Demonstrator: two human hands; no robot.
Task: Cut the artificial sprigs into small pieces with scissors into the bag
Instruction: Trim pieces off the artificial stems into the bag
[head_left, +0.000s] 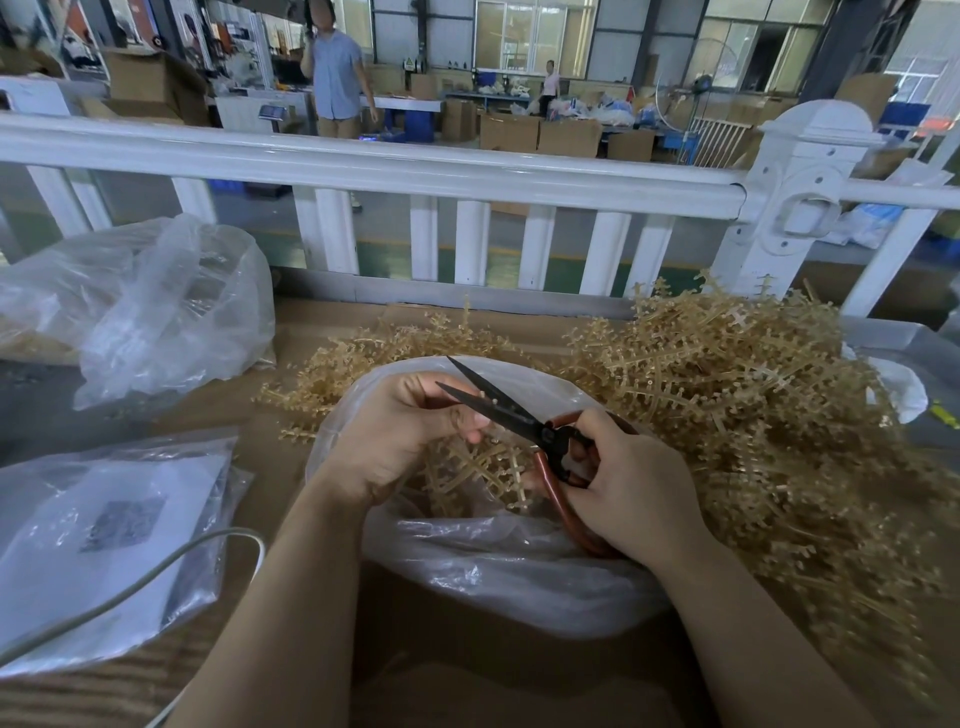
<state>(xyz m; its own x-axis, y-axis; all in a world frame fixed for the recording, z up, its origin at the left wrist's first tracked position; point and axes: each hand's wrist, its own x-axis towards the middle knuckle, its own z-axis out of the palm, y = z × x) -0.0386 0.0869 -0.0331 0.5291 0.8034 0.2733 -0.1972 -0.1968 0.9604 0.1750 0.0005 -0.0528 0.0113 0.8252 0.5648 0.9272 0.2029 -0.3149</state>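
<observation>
Clearly the left hand (402, 436) has its fingers curled round a tan plastic sprig (470, 467), pinching it over the mouth of the clear bag (498, 566) so that snipped bits should drop straight in. Just right of it, over the same bag, the right hand (631, 491) grips the red-handled scissors (524, 423), fingers through the loops, dark blades parted and angled toward the left fingertips, probably ready for the next cut. Right of the bag lies the big heap of uncut sprigs (753, 405), within easy reach. Left of the bag sit another crumpled plastic bag (156, 312) and a sleeved paper packet (104, 530). Beyond runs a white railing (363, 161).
</observation>
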